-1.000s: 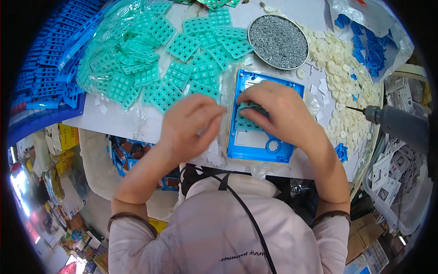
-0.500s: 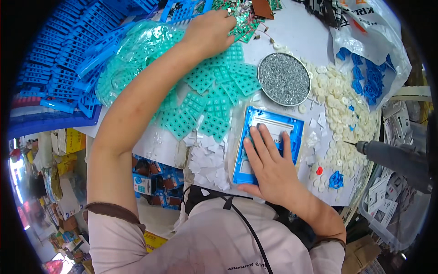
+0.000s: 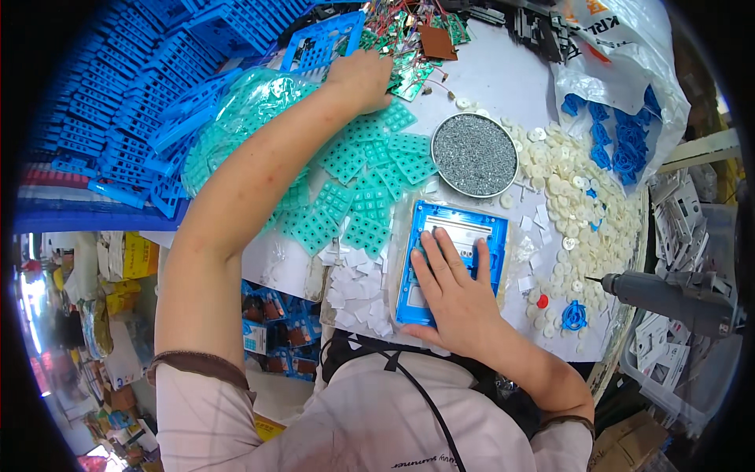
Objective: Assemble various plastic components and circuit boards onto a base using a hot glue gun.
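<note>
Presently, head view: right hand (image 3: 456,303) flat on the blue casing (image 3: 460,215), fingers spread; left hand (image 3: 360,79) beyond it, near circuit boards (image 3: 413,75), grip unclear. Casing seems part-done: lies open, no board visible inside.

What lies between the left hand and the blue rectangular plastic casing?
In the head view, loose teal rectangular rubbery keypads lie between the left hand and the casing.

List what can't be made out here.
All in the head view:
Left hand: its own back hides the fingertips and any grip on the boards.
Blue case: right hand covers its middle.
Metal bits: too small to count.
Blue panels: top edge cuts some off.
</note>
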`<action>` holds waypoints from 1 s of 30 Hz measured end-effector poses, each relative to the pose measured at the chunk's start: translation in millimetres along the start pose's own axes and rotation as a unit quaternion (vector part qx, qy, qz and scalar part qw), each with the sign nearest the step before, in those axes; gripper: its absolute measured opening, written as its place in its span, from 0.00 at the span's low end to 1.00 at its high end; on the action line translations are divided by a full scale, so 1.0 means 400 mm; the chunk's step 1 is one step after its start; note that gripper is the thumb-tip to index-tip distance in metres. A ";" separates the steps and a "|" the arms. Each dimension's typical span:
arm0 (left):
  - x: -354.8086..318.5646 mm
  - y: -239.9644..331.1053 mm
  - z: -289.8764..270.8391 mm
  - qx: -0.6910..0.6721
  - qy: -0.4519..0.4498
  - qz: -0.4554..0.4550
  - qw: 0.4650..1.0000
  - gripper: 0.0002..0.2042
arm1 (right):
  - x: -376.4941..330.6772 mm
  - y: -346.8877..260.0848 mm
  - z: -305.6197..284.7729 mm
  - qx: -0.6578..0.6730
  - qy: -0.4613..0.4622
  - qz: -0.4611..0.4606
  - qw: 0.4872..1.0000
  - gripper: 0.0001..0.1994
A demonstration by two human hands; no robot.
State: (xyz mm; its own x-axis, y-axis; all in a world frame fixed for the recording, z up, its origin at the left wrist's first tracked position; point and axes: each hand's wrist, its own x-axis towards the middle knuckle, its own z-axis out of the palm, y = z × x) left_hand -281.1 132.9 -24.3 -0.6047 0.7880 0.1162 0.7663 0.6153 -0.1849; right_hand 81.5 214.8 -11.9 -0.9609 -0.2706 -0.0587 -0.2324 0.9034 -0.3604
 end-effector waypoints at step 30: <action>-0.189 -0.121 -0.291 -0.668 0.115 -0.095 0.729 0.14 | -0.004 -0.001 -0.040 0.064 0.116 -0.030 0.991 0.43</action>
State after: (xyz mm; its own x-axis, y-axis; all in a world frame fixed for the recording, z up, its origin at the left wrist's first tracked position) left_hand -247.2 46.4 89.5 -0.7929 0.5740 0.2045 0.2936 0.0658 0.9537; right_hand 80.8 220.4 3.1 -0.9581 -0.2261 0.1762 -0.2837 0.8347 -0.4720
